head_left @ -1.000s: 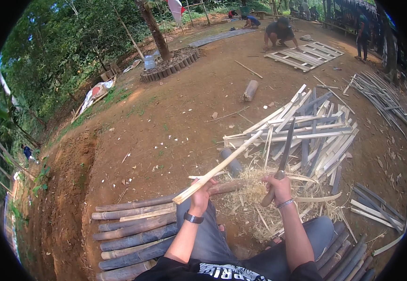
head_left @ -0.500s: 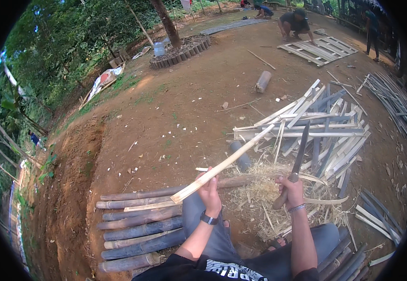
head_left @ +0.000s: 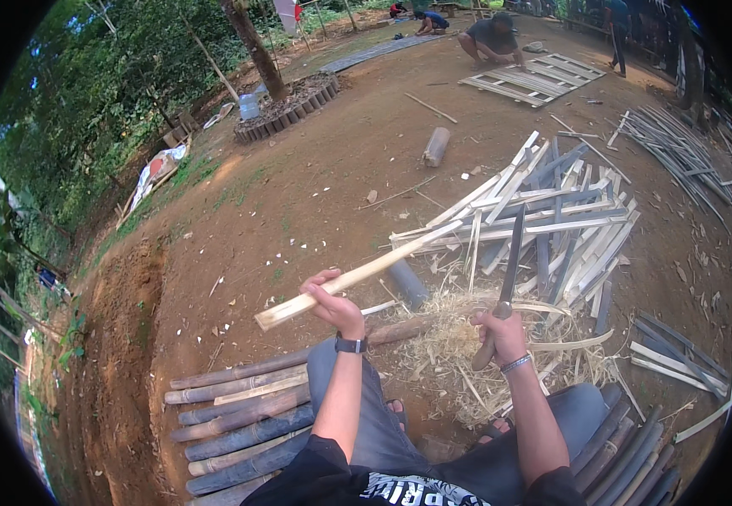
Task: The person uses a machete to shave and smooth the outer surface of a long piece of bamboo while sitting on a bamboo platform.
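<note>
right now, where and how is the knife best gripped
By the brown handle, I'd judge, coming from the near side: it is the knife's near end, while the long blade points forward and away. The right hand holds it there.

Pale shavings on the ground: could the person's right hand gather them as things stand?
Probably not: the right hand is closed around the knife handle, though the pale shavings seem close by with nothing visible blocking the way.

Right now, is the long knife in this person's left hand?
No, the long knife is gripped in the right hand, while the left hand holds a pale strip.
</note>
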{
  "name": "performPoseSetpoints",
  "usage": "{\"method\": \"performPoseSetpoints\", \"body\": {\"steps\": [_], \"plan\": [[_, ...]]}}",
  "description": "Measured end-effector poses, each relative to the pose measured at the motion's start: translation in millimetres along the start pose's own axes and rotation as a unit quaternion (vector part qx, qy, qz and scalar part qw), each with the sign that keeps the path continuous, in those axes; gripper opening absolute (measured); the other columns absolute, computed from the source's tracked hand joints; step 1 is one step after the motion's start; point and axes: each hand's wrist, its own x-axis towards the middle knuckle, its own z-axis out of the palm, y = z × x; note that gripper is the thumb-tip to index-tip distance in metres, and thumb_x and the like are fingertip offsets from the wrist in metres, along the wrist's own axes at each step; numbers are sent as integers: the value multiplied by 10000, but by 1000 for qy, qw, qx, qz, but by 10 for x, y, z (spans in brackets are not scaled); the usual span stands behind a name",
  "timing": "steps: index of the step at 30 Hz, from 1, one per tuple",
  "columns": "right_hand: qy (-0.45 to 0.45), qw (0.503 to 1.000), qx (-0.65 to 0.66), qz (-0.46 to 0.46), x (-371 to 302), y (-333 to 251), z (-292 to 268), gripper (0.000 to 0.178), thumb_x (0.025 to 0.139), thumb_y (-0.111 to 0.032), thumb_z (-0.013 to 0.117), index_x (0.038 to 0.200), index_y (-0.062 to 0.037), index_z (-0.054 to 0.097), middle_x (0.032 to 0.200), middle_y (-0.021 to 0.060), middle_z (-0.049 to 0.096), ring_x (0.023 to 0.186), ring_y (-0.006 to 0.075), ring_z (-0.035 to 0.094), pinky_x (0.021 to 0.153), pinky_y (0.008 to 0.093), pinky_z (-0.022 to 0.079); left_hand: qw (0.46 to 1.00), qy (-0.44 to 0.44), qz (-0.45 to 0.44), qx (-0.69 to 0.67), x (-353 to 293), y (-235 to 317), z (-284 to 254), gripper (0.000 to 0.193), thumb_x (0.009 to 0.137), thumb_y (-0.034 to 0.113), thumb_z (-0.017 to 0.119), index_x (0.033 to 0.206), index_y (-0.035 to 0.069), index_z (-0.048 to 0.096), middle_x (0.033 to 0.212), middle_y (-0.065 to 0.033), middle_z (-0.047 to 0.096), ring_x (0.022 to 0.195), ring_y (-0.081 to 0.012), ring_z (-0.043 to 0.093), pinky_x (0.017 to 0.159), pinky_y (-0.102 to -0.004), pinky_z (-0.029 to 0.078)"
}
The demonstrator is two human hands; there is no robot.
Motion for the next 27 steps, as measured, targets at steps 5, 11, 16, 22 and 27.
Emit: {"method": "performPoseSetpoints", "body": {"steps": [5, 11, 16, 22, 27], "plan": [[0, 1000, -15, -16, -19, -85, -5, 168, 750, -99, 694, 660, 11, 605, 566, 74, 584, 452, 126, 523, 441, 261, 419, 985, -67, 70, -146, 950, 483, 1123, 400, 1011, 351, 390, 687, 123, 329, 531, 46, 298, 445, -58, 302, 423, -235, 265], [13, 998, -25, -50, -27, -141, -57, 178, 750, -88, 691, 635, 13, 599, 527, 63, 556, 437, 125, 524, 428, 260, 412, 947, -243, 31, -206, 1730, 1842, 1864, 435, 950, 496, 473, 739, 124, 391, 567, 33, 326, 478, -71, 327, 445, -232, 277], [21, 998, -16, -51, -77, -191, -21, 174, 749, -80, 684, 634, 13, 592, 527, 61, 553, 443, 128, 532, 425, 264, 420, 913, -342, -62, -213, 1891, 2322, 2159, 469, 961, 547, 381, 767, 121, 401, 604, 21, 344, 508, -87, 347, 457, -239, 302], [-34, 998, -32, -48, -176, -187, 49, 159, 760, -102, 674, 748, 34, 592, 685, 129, 651, 491, 134, 545, 459, 269, 436, 887, -395, -159, -177, 1622, 1985, 2221, 470, 978, 539, 312, 763, 129, 386, 598, 27, 332, 490, -84, 339, 444, -234, 302], [-28, 998, -28, -48, -229, -226, -3, 165, 755, -103, 684, 729, 41, 609, 678, 127, 654, 486, 134, 548, 456, 270, 439, 855, -452, -203, -153, 1460, 1732, 2332, 479, 974, 561, 294, 760, 141, 379, 591, 35, 331, 483, -75, 336, 441, -224, 289]]}}
